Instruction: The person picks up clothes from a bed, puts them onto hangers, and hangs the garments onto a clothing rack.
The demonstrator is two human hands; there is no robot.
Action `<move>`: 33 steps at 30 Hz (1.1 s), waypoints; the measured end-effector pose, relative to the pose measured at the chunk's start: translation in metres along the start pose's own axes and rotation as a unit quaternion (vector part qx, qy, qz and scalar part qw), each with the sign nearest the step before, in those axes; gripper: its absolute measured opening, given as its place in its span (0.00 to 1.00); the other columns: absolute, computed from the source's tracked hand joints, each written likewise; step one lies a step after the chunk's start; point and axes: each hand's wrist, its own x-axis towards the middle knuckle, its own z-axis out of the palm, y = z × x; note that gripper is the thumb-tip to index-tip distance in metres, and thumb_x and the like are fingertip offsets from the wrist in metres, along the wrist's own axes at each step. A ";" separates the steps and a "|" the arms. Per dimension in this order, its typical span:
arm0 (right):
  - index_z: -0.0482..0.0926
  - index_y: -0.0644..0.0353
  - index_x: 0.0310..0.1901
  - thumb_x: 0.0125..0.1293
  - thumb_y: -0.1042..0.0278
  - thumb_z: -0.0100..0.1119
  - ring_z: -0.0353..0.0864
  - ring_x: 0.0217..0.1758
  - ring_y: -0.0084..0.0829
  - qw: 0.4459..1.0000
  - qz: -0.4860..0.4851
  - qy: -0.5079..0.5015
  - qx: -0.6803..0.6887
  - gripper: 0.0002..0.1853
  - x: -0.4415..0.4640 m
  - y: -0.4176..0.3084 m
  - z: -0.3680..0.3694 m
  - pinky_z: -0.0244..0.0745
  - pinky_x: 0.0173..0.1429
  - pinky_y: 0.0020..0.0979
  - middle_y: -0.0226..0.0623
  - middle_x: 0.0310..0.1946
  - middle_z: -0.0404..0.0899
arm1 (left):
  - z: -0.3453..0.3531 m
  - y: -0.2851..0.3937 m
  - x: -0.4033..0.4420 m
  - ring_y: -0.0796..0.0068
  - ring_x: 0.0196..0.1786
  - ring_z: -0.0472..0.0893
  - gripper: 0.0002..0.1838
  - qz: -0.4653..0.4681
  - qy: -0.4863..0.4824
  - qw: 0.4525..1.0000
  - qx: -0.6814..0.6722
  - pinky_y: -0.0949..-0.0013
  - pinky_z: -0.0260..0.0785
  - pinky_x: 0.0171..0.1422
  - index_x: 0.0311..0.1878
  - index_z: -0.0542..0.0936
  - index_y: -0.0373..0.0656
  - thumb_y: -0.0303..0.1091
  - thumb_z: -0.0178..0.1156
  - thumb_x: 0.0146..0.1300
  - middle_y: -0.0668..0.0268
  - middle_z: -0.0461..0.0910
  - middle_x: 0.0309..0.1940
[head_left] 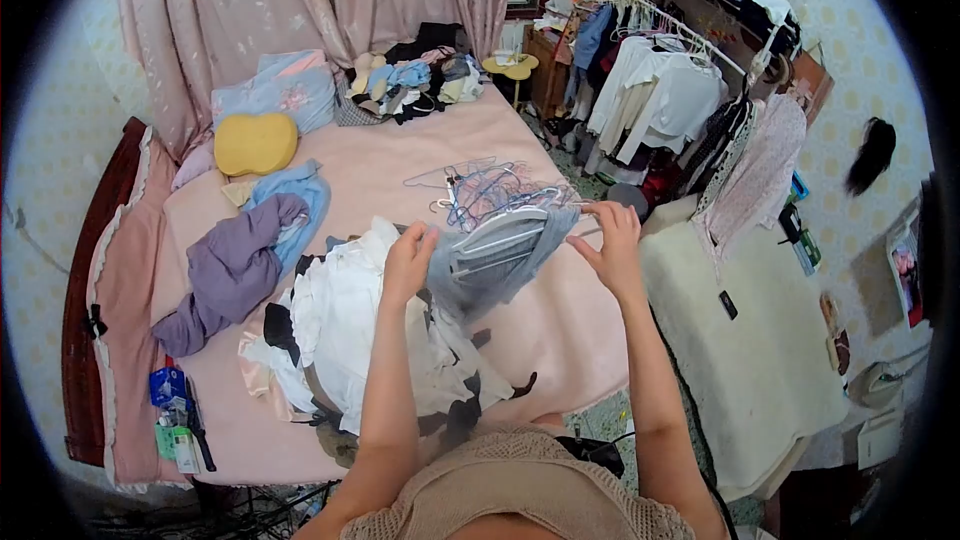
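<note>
Left grip (408, 258) on blurry garment (480, 280)

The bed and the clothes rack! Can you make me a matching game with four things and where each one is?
Things:
1. Yellow cushion
2. Gray garment
3. White tops
4. Loose wire hangers

Places:
A. Hanging on the rack
B. In front of the light blue pillow
C. In a tangle on the bed
D. Between the left hand and the right hand

Right pairs: 1-B, 2-D, 3-A, 4-C
</note>
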 end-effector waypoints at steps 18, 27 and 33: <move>0.80 0.56 0.30 0.50 0.57 0.66 0.75 0.26 0.30 0.988 0.072 -0.093 0.098 0.12 -0.016 -0.009 0.000 0.67 0.37 0.32 0.31 0.24 0.78 | -0.008 0.003 0.003 0.80 0.31 0.71 0.12 -0.083 0.167 0.980 -0.071 0.75 0.64 0.37 0.35 0.75 0.38 0.37 0.49 0.67 0.68 0.74 0.28; 0.80 0.57 0.30 0.52 0.59 0.65 0.71 0.22 0.27 0.989 0.068 -0.010 0.133 0.11 -0.024 0.002 0.029 0.61 0.35 0.29 0.30 0.21 0.76 | 0.007 0.026 -0.003 0.72 0.52 0.74 0.13 -0.146 -0.017 0.823 -0.548 0.69 0.64 0.60 0.52 0.68 0.37 0.28 0.49 0.65 0.63 0.75 0.46; 0.80 0.56 0.28 0.54 0.56 0.63 0.66 0.21 0.24 0.962 0.174 -0.026 0.210 0.12 -0.025 0.011 0.023 0.59 0.42 0.27 0.28 0.16 0.72 | -0.006 0.021 -0.003 0.78 0.45 0.75 0.13 -0.089 0.023 0.928 -0.362 0.74 0.67 0.51 0.50 0.69 0.40 0.25 0.53 0.62 0.65 0.77 0.40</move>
